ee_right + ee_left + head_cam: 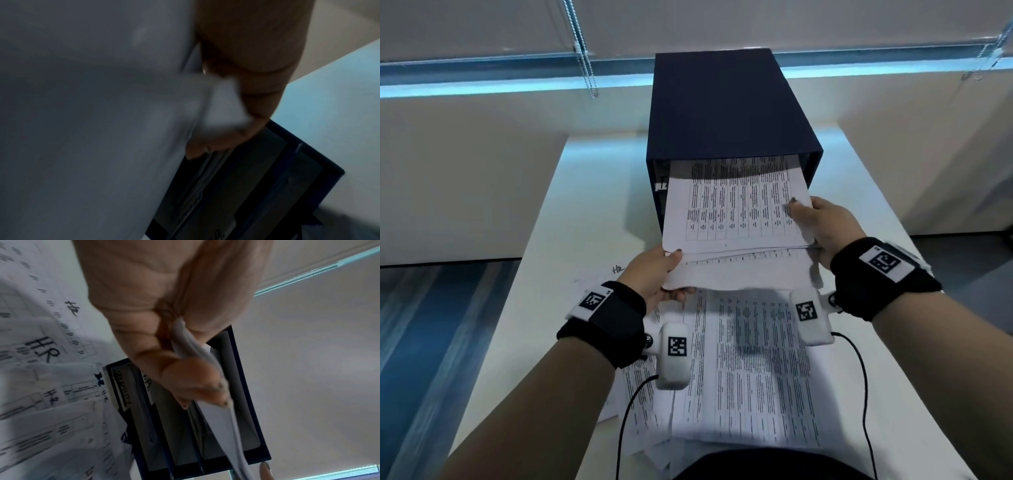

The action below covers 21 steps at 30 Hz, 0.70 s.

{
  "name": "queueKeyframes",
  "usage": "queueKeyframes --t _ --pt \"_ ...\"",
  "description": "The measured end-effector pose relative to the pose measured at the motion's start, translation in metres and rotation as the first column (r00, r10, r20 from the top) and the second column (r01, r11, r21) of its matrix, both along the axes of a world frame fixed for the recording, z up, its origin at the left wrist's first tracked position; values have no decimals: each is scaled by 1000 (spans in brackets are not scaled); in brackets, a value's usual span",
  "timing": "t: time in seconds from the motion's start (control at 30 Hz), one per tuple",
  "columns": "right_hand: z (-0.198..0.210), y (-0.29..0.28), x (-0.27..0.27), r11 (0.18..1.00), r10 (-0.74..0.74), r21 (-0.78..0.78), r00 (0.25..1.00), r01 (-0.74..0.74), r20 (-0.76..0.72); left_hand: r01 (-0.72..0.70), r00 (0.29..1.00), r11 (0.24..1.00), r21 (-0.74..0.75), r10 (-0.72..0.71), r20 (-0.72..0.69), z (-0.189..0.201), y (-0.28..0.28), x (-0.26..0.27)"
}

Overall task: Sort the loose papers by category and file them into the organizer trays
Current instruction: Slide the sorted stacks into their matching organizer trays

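The left hand (654, 272) and right hand (822, 224) pinch opposite edges of the paper stack (736, 219), fingers curled around it, keeping sheets level while its leading edge enters the organizer (722, 106) top tray. Loose papers (750, 370) remain on the tabletop (544, 274).

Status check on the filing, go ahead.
Left hand and right hand grip paper stack by its sides. Front edge entering top slot of organizer. Loose papers remain on desk. Nothing blocking.

White table (544, 219), pale wall panels (465, 178), window blind (482, 27) with bead cords (582, 51)
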State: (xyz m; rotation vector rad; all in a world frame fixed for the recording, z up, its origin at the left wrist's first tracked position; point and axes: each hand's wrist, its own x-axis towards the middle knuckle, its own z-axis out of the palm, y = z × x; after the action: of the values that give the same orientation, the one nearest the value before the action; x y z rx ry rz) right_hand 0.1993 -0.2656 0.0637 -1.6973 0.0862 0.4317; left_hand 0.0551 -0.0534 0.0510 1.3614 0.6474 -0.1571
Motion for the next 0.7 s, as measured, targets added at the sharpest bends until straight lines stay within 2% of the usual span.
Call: queueKeyframes --t 0.17,0.23,0.3,0.4,0.5,0.57,0.7 --pt "5 -15 5 972 228 -5 949 -234 -216 -121 993 993 12 121 9 4 2 20" --pt "9 -16 7 965 257 27 928 -260 -271 -151 989 988 15 151 3 10 6 31" --pt "11 -11 12 977 206 102 945 -186 -254 -187 982 982 -15 188 4 16 8 45" --pt "14 0 20 971 32 235 962 34 -272 -240 970 963 -122 243 13 25 8 61" --pt "15 11 28 877 -133 399 933 268 -335 -322 938 907 -272 345 39 33 8 72" --pt "17 18 33 845 -146 446 929 296 -339 -347 917 874 -341 392 71 36 11 77" --pt "20 28 45 865 -91 454 958 212 -273 -404 850 783 -472 512 122 34 15 90"
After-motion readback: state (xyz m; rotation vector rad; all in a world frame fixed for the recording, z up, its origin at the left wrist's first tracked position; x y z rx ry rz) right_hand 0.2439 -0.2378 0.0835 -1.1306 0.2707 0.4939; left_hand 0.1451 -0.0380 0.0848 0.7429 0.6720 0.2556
